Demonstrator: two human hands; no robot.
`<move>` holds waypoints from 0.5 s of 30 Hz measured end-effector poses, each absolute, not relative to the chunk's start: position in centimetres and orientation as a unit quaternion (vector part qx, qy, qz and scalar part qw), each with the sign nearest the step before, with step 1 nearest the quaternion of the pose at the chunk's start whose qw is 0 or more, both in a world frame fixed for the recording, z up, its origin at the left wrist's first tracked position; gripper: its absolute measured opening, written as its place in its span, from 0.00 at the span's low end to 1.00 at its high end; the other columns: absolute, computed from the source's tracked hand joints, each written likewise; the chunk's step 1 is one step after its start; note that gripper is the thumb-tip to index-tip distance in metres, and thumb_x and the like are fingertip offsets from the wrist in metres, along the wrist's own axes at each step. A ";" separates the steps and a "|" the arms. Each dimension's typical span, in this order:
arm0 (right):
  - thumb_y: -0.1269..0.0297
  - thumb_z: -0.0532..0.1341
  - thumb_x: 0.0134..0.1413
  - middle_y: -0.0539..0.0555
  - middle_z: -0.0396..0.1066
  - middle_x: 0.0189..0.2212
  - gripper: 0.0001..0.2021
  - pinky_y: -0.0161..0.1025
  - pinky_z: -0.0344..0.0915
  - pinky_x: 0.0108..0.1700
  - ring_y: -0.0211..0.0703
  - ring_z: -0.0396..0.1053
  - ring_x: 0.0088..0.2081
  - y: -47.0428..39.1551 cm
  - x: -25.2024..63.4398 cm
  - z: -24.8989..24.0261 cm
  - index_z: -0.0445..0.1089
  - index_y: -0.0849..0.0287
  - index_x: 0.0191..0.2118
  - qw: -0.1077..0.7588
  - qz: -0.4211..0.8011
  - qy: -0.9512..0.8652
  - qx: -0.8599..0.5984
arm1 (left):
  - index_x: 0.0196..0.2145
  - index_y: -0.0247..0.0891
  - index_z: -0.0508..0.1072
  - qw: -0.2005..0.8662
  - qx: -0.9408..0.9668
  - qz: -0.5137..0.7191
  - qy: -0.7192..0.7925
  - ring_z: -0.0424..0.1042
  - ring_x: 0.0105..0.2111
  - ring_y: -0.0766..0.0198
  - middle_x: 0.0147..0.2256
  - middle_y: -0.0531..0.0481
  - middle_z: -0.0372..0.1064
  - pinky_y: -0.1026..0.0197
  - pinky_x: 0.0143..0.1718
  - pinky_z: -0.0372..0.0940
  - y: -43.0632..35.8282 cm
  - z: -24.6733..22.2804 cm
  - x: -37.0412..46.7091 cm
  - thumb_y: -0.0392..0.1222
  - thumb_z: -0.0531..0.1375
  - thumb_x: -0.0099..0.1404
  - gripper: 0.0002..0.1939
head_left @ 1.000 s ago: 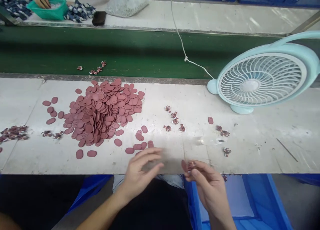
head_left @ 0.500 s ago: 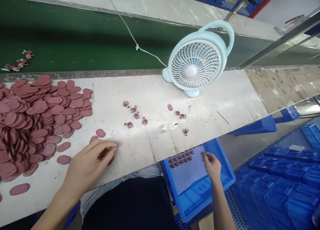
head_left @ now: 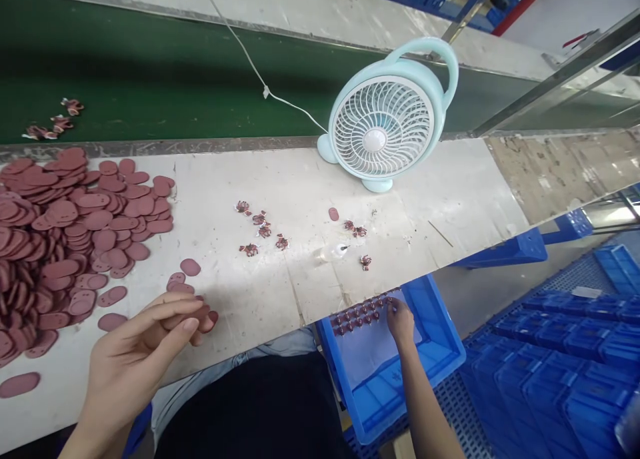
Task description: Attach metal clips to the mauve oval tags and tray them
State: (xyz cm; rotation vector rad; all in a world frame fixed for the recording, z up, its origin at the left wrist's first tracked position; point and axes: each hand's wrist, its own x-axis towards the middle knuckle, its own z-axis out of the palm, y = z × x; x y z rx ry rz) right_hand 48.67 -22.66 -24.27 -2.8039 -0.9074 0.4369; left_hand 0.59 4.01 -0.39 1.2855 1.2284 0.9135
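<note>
My left hand (head_left: 145, 346) is closed on a reddish oval piece (head_left: 212, 318) over the front of the white table (head_left: 260, 286). Beside it, on the left, lies a large heap of similar reddish ovals (head_left: 100, 219). My right hand (head_left: 400, 322) reaches into a blue crate (head_left: 445, 352), its fingers pressed together at the end of two rows of small dark-red pieces (head_left: 357, 318) on a pale sheet (head_left: 365, 359). What those fingers hold, if anything, is hidden. Several small brown-and-white pieces (head_left: 264, 231) lie mid-table, near a small bottle (head_left: 330, 253).
A light-blue fan (head_left: 383, 129) stands at the table's back edge, its white cable (head_left: 265, 91) crossing the green belt (head_left: 150, 79). More small pieces (head_left: 61, 123) lie on the belt. Blue crates (head_left: 545, 379) are stacked at lower right.
My right hand has moved left to the end of the rows, from the sheet's right side. My left hand has turned, showing more of its fingers and thumb. The view has shifted slightly.
</note>
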 end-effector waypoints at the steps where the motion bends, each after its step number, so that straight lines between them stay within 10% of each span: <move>1: 0.59 0.62 0.67 0.57 0.72 0.52 0.14 0.52 0.73 0.50 0.49 0.73 0.49 -22.6 48.6 -24.3 0.71 0.60 0.53 0.075 0.146 -0.303 -0.939 | 0.41 0.43 0.82 0.559 0.518 0.390 0.517 0.78 0.33 0.58 0.40 0.50 0.78 0.58 0.30 0.73 3.8 -0.3 0.6 0.38 0.67 0.63 0.07; 15: 0.58 0.63 0.66 0.57 0.73 0.50 0.14 0.51 0.73 0.50 0.48 0.74 0.48 -21.1 47.8 -22.2 0.71 0.60 0.52 0.105 0.148 -0.265 -0.947 | 0.45 0.45 0.82 0.613 0.381 0.415 0.554 0.82 0.39 0.47 0.48 0.46 0.81 0.59 0.26 0.71 3.2 -0.2 0.0 0.44 0.69 0.61 0.13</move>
